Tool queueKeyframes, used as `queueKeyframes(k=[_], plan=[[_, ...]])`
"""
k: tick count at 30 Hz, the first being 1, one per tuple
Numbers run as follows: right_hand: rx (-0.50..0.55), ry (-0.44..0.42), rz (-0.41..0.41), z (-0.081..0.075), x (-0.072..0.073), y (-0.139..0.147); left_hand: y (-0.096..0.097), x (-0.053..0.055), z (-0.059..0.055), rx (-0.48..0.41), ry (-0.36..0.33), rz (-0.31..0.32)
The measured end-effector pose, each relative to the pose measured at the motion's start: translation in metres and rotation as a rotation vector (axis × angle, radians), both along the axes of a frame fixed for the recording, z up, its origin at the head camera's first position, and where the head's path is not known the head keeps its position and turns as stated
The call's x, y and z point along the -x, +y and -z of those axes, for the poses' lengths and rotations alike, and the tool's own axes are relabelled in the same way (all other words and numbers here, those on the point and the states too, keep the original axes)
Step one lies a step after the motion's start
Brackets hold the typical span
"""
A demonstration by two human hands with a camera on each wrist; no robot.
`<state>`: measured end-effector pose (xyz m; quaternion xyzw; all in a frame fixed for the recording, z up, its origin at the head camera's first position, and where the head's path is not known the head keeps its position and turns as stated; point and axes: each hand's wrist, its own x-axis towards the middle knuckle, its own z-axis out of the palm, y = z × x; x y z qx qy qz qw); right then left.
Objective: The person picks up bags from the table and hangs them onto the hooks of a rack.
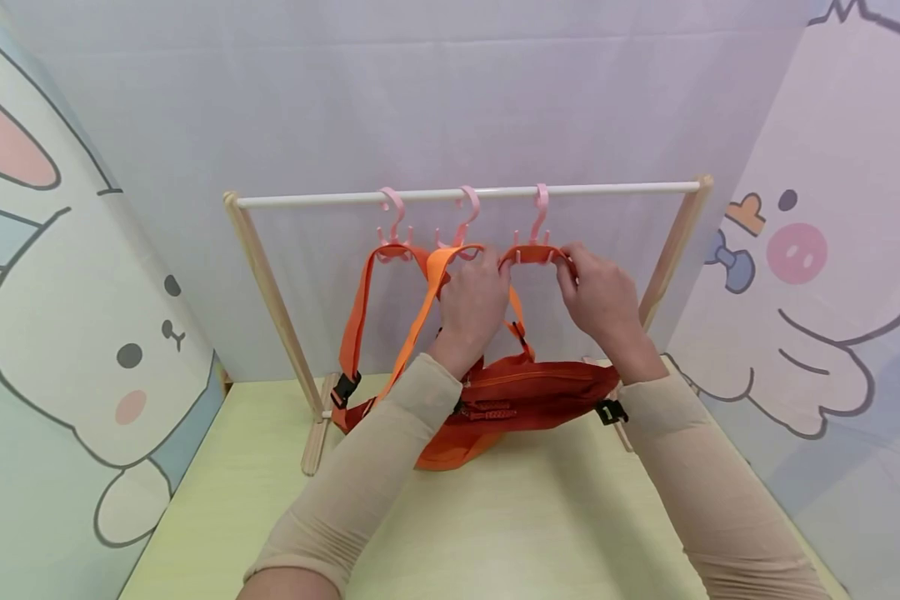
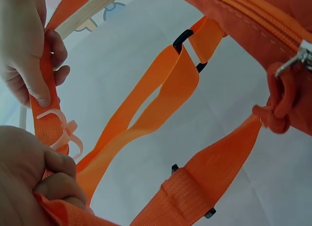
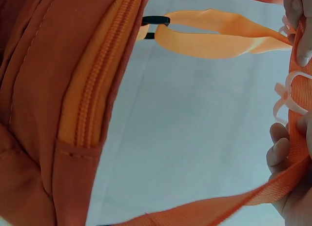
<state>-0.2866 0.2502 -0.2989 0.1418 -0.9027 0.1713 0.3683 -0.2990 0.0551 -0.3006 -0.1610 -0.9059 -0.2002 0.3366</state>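
Note:
An orange-red waist bag [image 1: 540, 392] hangs by its straps from three pink hooks on a white rail. My left hand [image 1: 476, 300] pinches the orange strap [image 2: 48, 84] just left of the right-hand hook [image 1: 540, 221]. On that hook's other side my right hand [image 1: 600, 296] grips the same strap, thumb and fingers around it. Between the hands the strap lies across the hook's prongs [image 3: 292, 96]. Another strap loop [image 1: 356, 325] hangs over the left hook [image 1: 393, 217], and a brighter orange strap [image 1: 420, 308] passes over the middle hook [image 1: 467, 215].
The white rail [image 1: 307, 201] runs between wooden side posts [image 1: 273, 304] on a pale yellow tabletop [image 1: 555, 525]. Black buckles [image 1: 345, 388] hang at the strap ends. A cloth backdrop [image 1: 195, 100] with cartoon animals stands behind and at both sides.

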Motion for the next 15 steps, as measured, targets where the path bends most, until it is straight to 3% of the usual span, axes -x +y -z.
queueKeyframes(k=[6, 15], plan=[[0.019, -0.039, -0.005, 0.000, 0.001, -0.001, -0.003, -0.003, 0.004, -0.077, -0.090, 0.079], [0.028, -0.075, 0.002, 0.003, 0.002, -0.002, -0.008, -0.006, 0.014, -0.092, -0.181, 0.116]])
